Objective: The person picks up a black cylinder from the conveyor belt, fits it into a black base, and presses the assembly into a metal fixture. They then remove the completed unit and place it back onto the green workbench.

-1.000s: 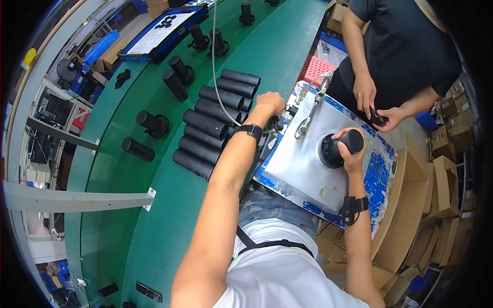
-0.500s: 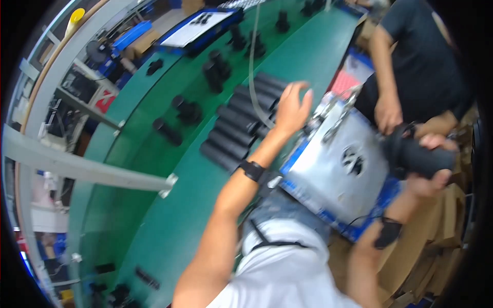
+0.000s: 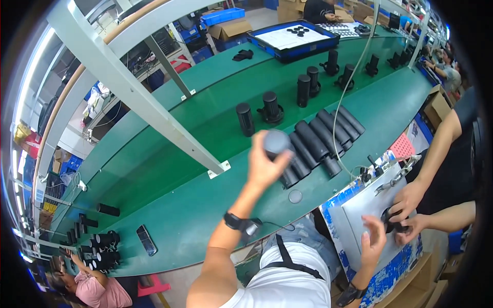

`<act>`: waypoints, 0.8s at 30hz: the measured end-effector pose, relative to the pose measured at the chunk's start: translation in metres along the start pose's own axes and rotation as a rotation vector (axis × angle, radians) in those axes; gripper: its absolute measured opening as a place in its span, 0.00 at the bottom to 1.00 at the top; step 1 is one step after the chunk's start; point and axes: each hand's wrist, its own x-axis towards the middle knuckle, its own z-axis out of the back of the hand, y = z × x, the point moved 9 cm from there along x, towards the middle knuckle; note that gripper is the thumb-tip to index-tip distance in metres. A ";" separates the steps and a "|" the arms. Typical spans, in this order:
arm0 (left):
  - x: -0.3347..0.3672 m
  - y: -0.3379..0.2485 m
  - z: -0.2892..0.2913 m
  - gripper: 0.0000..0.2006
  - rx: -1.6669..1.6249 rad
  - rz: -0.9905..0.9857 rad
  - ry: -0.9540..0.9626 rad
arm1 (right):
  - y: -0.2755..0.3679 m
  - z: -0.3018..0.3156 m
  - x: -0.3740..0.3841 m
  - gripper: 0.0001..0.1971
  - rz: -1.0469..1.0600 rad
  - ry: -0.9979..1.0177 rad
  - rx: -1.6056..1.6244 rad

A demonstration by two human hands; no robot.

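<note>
My left hand (image 3: pixel 263 167) is wrapped round a black cylinder (image 3: pixel 277 141) with a grey round end facing up, held over the green bench at the near end of a row of black tubes (image 3: pixel 310 141). The fingers on its far side are partly hidden. My right hand (image 3: pixel 373 238) holds nothing, its fingers apart and lightly curled above a silver metal plate (image 3: pixel 354 218). Just to its right, a co-worker's two hands (image 3: pixel 405 208) grip a black part (image 3: pixel 389 218) on that plate. A small grey disc (image 3: pixel 295 196) lies on the bench below the tubes.
Black cylindrical units (image 3: pixel 269 107) stand along the green belt (image 3: pixel 205 149) behind the tubes. A slanting white post (image 3: pixel 149 108) rises at left, and a thin pale hose (image 3: pixel 336 133) hangs over the tubes. A phone (image 3: pixel 146 240) lies on the near left bench.
My left hand, empty before, now holds a black cylinder and has moved left. My right hand has let go of a black cylindrical unit, and the co-worker's hands are lower on the plate. The view has turned.
</note>
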 end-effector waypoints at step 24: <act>0.094 0.073 0.068 0.27 1.013 -0.213 -0.287 | -0.088 0.059 -0.077 0.09 -0.191 -0.442 -0.381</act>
